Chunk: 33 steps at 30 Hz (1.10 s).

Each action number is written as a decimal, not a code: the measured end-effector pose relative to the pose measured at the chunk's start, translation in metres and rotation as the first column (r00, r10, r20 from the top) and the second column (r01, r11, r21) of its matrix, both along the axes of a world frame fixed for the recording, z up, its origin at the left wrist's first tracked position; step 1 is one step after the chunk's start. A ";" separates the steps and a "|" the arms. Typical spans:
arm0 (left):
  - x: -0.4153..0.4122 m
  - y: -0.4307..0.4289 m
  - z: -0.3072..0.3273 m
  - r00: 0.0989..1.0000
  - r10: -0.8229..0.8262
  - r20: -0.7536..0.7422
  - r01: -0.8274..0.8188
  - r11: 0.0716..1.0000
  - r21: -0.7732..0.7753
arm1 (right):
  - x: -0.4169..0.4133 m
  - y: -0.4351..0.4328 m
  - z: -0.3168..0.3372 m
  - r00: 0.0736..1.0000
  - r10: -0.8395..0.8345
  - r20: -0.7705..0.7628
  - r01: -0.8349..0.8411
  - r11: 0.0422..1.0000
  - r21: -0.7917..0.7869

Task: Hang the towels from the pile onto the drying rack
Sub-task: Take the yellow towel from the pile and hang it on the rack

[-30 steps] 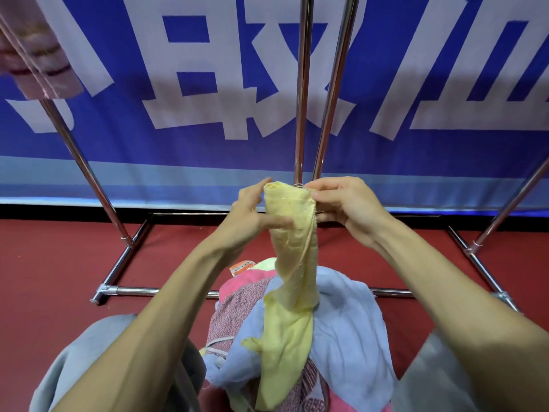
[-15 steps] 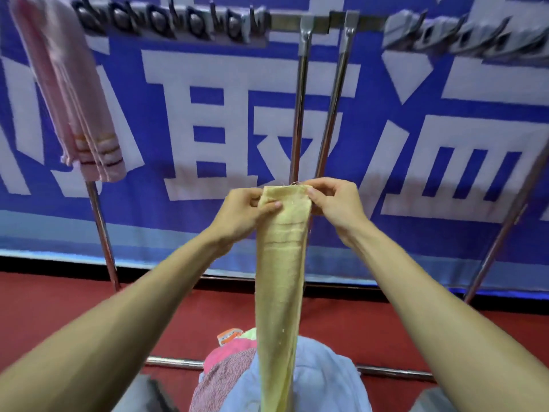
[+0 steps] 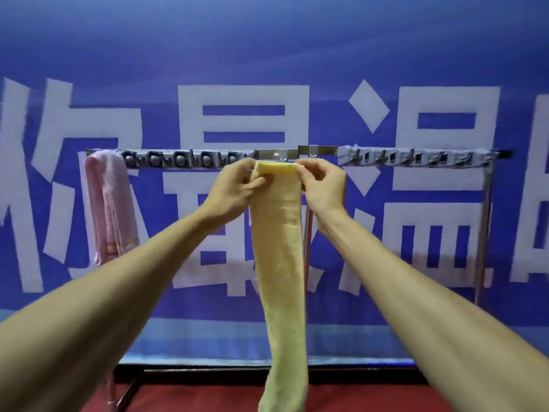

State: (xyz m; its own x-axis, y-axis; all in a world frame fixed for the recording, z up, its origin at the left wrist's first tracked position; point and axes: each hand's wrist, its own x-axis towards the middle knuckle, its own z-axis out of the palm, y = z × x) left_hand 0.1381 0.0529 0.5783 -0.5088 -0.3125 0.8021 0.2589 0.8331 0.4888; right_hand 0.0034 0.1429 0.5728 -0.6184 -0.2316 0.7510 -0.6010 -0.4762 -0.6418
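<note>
Here the yellow towel [image 3: 279, 248] hangs as one long, narrow folded strip. Its top edge is pinched at either corner, just in front of the middle of the drying rack [image 3: 416, 157] and level with the top bar, and its lower end drops past the bottom of the view. It looks soft, limp and light: it keeps no shape of its own, and the terry surface should give plenty of grip, so slipping seems unlikely and nothing about it is fragile. The left hand [image 3: 231, 188] and right hand [image 3: 322, 188] each have their fingers [image 3: 309, 168] curled onto the top fold, thumbs in front, keeping that edge taut and flat. This seems the right place to hold it, since a grip lower down would let the top flop over. Whether the towel already touches the bar cannot be told. A pink towel [image 3: 110, 203] hangs folded over the left end of the rack, well apart from the yellow one. Rows of clips or hooks [image 3: 184, 160] line the bar on both sides of the centre bracket. Behind stands a blue banner [image 3: 297, 55] with big white characters, and the floor [image 3: 193, 396] below is red. The pile is out of view.
</note>
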 end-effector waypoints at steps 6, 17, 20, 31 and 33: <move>-0.006 0.018 0.007 0.999 -0.033 -0.038 0.033 0.999 -0.008 | -0.001 0.009 0.005 0.999 -0.040 0.013 0.040 0.999 0.010; -0.033 0.015 -0.010 0.998 0.058 0.041 -0.065 0.974 0.218 | -0.015 0.016 -0.004 0.993 0.049 0.103 -0.061 0.990 0.125; -0.035 0.020 -0.005 0.999 0.031 0.010 -0.033 0.952 0.305 | -0.019 0.019 -0.010 0.980 0.114 0.163 -0.143 0.973 0.181; -0.038 -0.001 0.001 0.984 0.168 -0.056 -0.062 0.620 0.782 | -0.022 0.036 -0.070 0.859 0.450 0.242 -0.483 0.561 0.672; -0.037 -0.023 0.005 0.985 0.128 -0.119 0.050 0.449 0.892 | -0.023 0.032 -0.081 0.866 0.460 0.196 -0.447 0.538 0.715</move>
